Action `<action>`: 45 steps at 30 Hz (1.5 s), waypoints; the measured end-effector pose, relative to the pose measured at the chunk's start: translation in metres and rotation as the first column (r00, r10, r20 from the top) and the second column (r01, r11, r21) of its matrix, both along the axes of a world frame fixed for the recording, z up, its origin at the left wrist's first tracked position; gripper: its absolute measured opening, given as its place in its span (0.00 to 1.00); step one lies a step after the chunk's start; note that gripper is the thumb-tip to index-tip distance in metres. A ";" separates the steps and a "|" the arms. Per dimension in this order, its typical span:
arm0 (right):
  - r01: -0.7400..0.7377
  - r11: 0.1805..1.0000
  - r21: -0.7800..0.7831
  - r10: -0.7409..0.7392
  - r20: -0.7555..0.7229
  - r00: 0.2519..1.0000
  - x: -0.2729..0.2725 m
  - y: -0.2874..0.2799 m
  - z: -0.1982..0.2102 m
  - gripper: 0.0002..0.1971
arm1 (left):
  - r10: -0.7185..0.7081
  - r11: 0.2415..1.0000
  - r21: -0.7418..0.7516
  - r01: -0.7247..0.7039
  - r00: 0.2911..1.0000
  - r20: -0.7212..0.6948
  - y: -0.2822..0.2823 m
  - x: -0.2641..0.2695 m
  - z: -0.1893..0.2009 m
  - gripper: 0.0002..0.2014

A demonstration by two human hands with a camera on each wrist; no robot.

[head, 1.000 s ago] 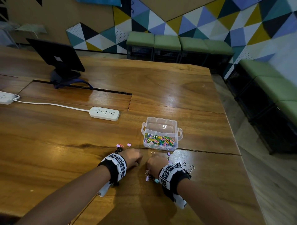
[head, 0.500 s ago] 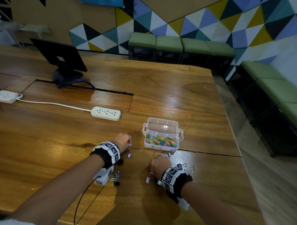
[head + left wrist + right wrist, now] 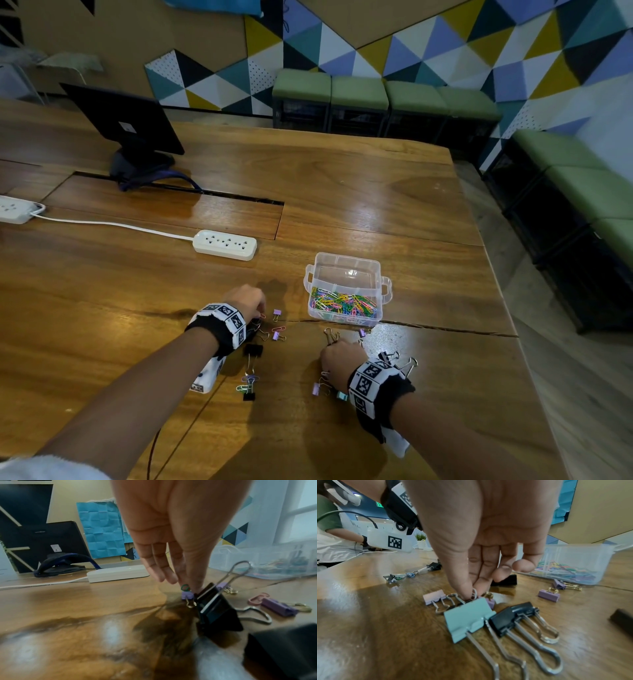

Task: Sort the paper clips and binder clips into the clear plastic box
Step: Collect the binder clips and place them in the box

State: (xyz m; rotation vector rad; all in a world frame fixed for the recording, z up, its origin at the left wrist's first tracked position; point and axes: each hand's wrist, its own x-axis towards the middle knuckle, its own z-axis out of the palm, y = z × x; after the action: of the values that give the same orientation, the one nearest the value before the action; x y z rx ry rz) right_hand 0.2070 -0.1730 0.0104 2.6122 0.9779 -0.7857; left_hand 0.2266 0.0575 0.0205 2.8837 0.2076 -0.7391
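The clear plastic box stands open, with colourful paper clips in its near compartment. My left hand is down among small clips left of the box. In the left wrist view its thumb and forefinger pinch a green paper clip just above a small purple binder clip, beside a black binder clip. My right hand is in front of the box. Its thumb and forefinger pinch a silver wire loop behind a teal binder clip.
Binder clips lie scattered: black, lilac and purple near my right hand, and a chain of clips by my left wrist. A white power strip and a monitor sit farther back. The table's edge runs at the right.
My left hand has moved away from the right hand, to the left and forward, onto the clips left of the box. The right hand has stayed in place.
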 end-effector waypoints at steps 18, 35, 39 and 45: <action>0.144 0.982 0.122 -0.119 -0.187 0.975 0.004 -0.006 0.005 0.10 | -0.097 0.988 0.109 0.108 0.990 -0.101 -0.013 0.002 0.005 0.12; 0.551 0.573 0.606 -0.605 -0.140 0.784 0.088 -0.038 0.047 0.06 | -0.126 0.992 -0.011 0.127 0.991 0.050 -0.013 -0.003 0.010 0.11; 0.599 0.541 0.590 -0.638 -0.176 0.749 0.090 -0.044 0.043 0.05 | -0.140 0.978 -0.115 0.173 0.958 0.250 -0.027 0.003 0.021 0.08; 0.613 0.558 0.560 -0.631 -0.194 0.752 0.089 -0.048 0.037 0.02 | -0.137 0.935 -0.256 0.245 0.917 0.375 -0.071 0.025 0.039 0.08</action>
State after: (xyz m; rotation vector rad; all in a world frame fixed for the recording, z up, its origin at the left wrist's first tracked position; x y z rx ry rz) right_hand 0.2959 -0.2208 0.0478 3.6094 0.2378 -0.6204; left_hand 0.2520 -0.0140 0.0597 2.7007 -0.2205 -0.2371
